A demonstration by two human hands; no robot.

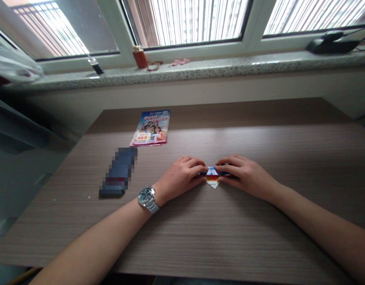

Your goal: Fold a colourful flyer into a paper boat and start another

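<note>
Both left hand (184,174) and right hand (248,175) are pinching the colourful paper (212,173) between fingers (197,170), which, partly hiding it, are probably steadying its folds.

It looks like a room in a home, with a brown wood-grain worktop (230,233) below white-framed windows (197,21) and a speckled grey stone sill (206,71).

1 folded paper (212,177), 1 wristwatch (148,198)
</note>
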